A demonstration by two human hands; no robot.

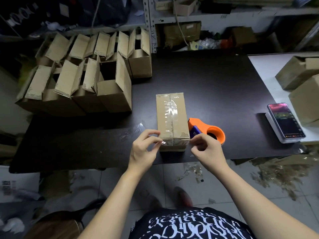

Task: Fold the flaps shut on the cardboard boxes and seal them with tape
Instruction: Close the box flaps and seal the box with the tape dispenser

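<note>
A closed cardboard box [171, 116] lies on the dark table [215, 83], its long axis running straight away from the person and its near short end between both hands. The left hand [143, 149] pinches a strip of clear tape [172, 141] at the box's near left corner; the right hand [207, 150], fingers curled, appears to pinch the other end at the near right corner. Both are equally close. An orange tape dispenser [208, 130] rests just right of the box.

dim, glare on tape [170, 111], edges perhaps warped
</note>
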